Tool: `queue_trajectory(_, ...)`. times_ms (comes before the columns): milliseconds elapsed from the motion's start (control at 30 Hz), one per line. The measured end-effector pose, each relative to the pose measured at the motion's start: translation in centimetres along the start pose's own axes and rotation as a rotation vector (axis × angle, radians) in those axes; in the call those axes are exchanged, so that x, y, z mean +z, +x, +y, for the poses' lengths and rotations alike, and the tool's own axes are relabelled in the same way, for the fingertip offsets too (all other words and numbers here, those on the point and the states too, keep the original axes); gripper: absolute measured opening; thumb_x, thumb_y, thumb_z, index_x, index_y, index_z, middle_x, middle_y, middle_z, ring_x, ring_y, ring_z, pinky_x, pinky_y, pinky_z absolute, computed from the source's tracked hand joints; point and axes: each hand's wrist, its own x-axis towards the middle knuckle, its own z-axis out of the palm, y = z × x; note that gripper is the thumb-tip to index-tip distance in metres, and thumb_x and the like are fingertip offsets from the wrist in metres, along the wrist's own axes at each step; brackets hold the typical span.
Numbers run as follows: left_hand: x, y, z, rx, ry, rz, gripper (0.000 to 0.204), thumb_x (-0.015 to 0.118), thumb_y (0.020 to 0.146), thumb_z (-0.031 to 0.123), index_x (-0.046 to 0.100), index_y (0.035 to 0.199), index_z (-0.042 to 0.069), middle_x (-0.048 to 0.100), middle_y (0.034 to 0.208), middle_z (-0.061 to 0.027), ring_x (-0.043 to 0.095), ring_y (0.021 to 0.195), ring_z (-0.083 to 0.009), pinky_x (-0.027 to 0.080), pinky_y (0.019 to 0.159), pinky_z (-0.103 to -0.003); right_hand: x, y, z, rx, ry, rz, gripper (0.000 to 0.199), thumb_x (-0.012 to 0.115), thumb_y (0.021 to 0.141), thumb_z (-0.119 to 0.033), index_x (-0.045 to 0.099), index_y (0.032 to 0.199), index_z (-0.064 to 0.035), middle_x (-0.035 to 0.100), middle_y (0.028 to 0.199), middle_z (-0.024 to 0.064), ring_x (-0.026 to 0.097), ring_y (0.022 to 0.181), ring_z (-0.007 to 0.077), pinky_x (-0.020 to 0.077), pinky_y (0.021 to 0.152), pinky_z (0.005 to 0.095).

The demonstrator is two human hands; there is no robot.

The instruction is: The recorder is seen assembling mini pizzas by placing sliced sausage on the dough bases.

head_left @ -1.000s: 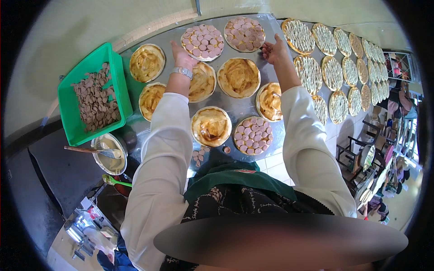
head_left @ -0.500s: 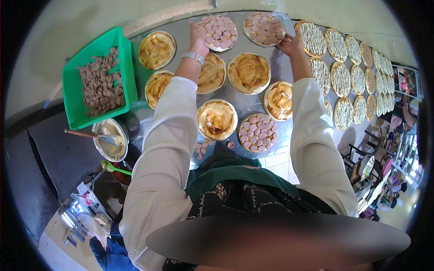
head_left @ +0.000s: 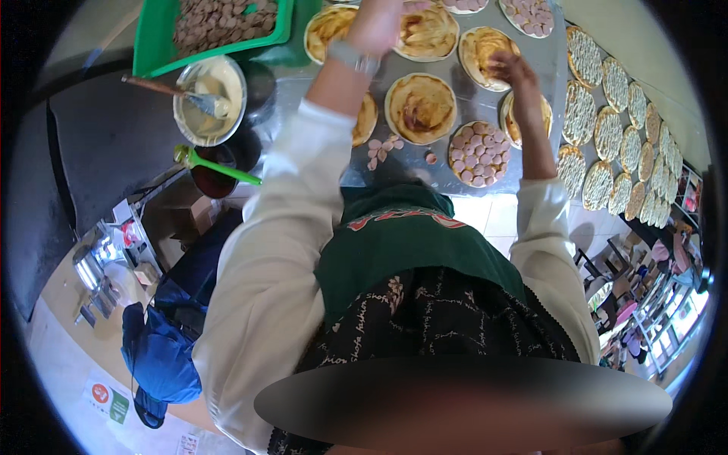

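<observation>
My left hand (head_left: 377, 26) is over the far left of the metal table (head_left: 303, 102), smeared by motion and partly cut off by the upper edge; its fingers cannot be read. Nearest to it is a sauced pizza base (head_left: 431, 34). My right hand (head_left: 523, 80) hangs with loosely spread, empty fingers above another sauced base (head_left: 479, 54). Closer to me are a sauced base (head_left: 421, 108) and a pizza topped with round sausage slices (head_left: 479, 154). Loose sausage slices (head_left: 384, 146) lie beside them. Two more slice-topped pizzas, including one at the far right (head_left: 528, 15), show at the back.
A green crate (head_left: 284, 23) of sausage slices stands at the far left. Below it are a bowl (head_left: 241, 106) of pale cream with a brush (head_left: 205, 102) and a dark red container (head_left: 208, 182) beside a green-handled utensil (head_left: 227, 168). Rows of drizzled pizzas (head_left: 584, 57) extend rightward.
Both hands have come away from the slice-topped pizzas at the back and drawn nearer to me. The view has tilted down, so the table sits higher in the picture.
</observation>
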Motion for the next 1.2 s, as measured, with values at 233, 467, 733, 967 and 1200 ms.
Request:
queue_trajectory(233,-3.8,-20.0,-1.5,-0.389,0.12,-0.12,0.041,0.041,0.103,0.033,0.055,0.13,0.005,0.063,0.116,-0.0065,0.06,0.098,-0.0144,0.049,0.082,-0.032,2.9,-14.6,3.4,0.228,-0.104,-0.012,0.026,0.061,0.095,-0.023,0.065,0.103,0.0005,0.067,0.087,0.0052,0.061,0.077,0.0105,0.0479,0.071,0.0235)
queue_trajectory(467,-6.6,-27.0,-6.1,-0.706,0.157,-0.129,0.043,0.049,0.1,0.04,0.059,0.126,0.007,0.064,0.113,-0.0045,0.057,0.097,-0.0113,0.048,0.082,-0.026,-4.9,-22.7,11.4,0.391,-0.043,0.631,0.041,0.054,0.098,-0.036,0.054,0.12,-0.0007,0.064,0.107,0.0102,0.058,0.094,0.0168,0.0475,0.074,0.0299)
queue_trajectory(733,-1.4,-26.0,-12.4,-0.855,-0.01,-0.211,0.042,0.043,0.103,0.035,0.053,0.13,0.005,0.061,0.122,-0.0085,0.059,0.109,-0.0197,0.049,0.092,-0.036,-6.8,-19.5,13.2,0.492,0.082,0.616,0.063,0.051,0.095,-0.051,0.054,0.123,0.0049,0.064,0.108,0.0152,0.06,0.09,0.0212,0.0481,0.078,0.0321)
queue_trajectory(967,-0.5,-27.3,-18.1,-1.014,-0.194,-0.163,0.036,0.046,0.102,0.029,0.052,0.129,0.005,0.059,0.126,-0.0105,0.057,0.115,-0.0232,0.048,0.095,-0.04,-8.8,-18.1,13.0,0.597,0.438,0.435,0.08,0.045,0.089,-0.069,0.054,0.122,0.0025,0.062,0.111,0.0163,0.062,0.097,0.0263,0.05,0.083,0.0395)
queue_trajectory(1200,2.6,-28.1,-22.8,-0.921,-0.417,-0.107,0.04,0.045,0.101,0.025,0.047,0.134,0.002,0.056,0.131,-0.0141,0.054,0.121,-0.0295,0.042,0.105,-0.047,-8.1,-17.6,9.7,0.775,0.906,0.044,0.087,0.036,0.091,-0.072,0.037,0.144,-0.0031,0.048,0.142,0.0178,0.051,0.125,0.0334,0.0416,0.103,0.0452)
